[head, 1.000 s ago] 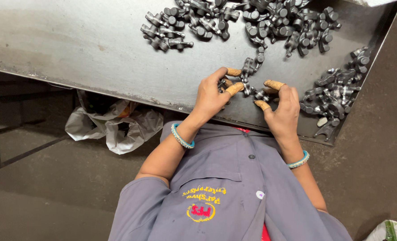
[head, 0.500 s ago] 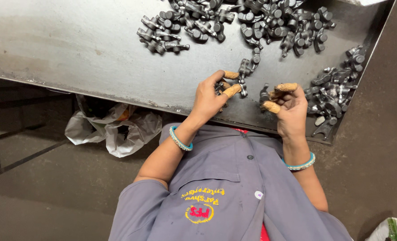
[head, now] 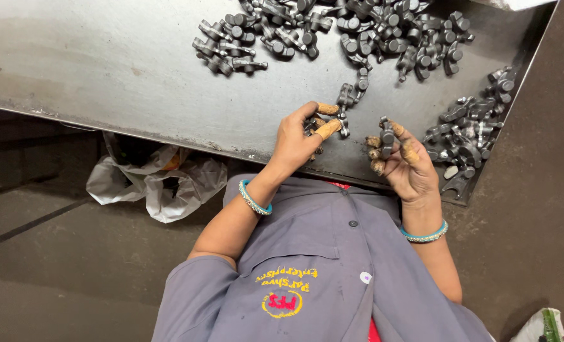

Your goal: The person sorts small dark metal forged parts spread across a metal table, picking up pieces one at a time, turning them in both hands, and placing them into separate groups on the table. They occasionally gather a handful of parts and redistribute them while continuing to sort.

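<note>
While her left hand (head: 298,136) grips one metal part (head: 312,126), the right hand (head: 402,161) clasps another part (head: 387,136). Both hover above the steel tray (head: 104,69).

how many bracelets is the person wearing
2: one bracelet on the left wrist, below the left hand, and one bracelet on the right wrist, below the right hand. No others show.
</note>
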A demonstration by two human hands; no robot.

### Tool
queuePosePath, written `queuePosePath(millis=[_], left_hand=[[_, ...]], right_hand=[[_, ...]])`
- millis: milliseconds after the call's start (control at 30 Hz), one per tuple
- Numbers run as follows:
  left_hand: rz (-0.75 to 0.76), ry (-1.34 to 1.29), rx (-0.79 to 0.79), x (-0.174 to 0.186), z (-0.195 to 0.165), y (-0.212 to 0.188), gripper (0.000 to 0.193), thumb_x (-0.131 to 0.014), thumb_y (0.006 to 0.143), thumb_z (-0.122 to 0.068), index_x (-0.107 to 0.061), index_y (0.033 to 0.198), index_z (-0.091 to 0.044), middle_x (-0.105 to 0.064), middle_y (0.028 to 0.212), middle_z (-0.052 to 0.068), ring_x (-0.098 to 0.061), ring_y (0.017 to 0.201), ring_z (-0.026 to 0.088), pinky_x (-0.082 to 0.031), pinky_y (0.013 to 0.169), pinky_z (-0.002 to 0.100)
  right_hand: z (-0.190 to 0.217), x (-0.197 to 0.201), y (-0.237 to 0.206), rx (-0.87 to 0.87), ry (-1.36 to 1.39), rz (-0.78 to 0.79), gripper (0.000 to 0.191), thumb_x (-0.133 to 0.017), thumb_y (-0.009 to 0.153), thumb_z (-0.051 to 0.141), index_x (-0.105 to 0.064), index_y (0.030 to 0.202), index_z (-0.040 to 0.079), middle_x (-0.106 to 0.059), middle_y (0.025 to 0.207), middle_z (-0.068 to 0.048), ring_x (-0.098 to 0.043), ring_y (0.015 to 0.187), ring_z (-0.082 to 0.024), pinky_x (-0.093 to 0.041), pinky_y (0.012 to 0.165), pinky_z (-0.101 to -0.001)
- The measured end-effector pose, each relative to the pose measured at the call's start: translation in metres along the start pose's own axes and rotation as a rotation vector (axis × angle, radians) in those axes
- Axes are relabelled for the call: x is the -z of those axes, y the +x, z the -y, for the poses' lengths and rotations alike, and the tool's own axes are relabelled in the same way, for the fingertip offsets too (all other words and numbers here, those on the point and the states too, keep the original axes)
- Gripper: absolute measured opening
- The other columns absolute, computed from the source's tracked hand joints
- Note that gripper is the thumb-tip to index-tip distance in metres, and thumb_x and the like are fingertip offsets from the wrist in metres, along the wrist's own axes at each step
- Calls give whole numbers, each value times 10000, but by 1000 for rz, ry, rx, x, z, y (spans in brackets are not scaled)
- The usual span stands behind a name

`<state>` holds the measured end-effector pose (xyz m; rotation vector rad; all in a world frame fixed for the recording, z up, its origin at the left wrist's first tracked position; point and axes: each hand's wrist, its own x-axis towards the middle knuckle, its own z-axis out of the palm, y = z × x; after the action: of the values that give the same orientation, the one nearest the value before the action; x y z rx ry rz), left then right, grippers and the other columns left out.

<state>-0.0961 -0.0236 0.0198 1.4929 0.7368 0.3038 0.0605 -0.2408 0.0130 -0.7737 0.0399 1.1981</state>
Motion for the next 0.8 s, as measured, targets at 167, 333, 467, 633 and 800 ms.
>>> queuePosePath(millis=[167,333,467,633,800], left_hand=[[-2,-5,-1,0,0,-1,296,-810,877,-201,-754,1144,-85,-655,708,-14,-513,575,33,-425,499,254],[-2,7,17,1,0,0,285,-807,873,-198,-746,1125,-79,-649,706,-14,-528,556,36,-434,489,256],[-4,10,7,1,1,0,288,-804,872,-184,-760,1139,-83,-642,705,-8,-516,587,40,-434,512,251],[-9,15,-30,1,7,-1,278,-806,880,-171,-757,1137,-77,-654,721,-9,-514,619,44,-441,537,246],[144,-246,125,-4,11,-2,266,-597,929,-157,-722,1142,-56,-720,774,18,-635,538,67,-488,416,230]], right_hand=[[0,1,-1,34,-77,41,474,-729,1052,161,-540,1456,-1,-679,1215,-248,-693,1034,-348,-579,808,-417],[-3,2,-4,22,101,104,568,-733,1019,153,-503,1518,11,-646,1359,-287,-691,1097,-358,-597,854,-452],[-5,2,-8,54,78,106,557,-725,1011,132,-485,1504,32,-564,1462,-323,-658,1212,-406,-595,919,-501],[-5,4,-9,70,63,104,574,-708,1005,91,-464,1521,30,-499,1506,-345,-629,1264,-429,-592,950,-525],[-3,-10,-6,60,-101,30,512,-718,1037,118,-499,1489,15,-599,1388,-337,-657,1160,-406,-581,906,-483]])
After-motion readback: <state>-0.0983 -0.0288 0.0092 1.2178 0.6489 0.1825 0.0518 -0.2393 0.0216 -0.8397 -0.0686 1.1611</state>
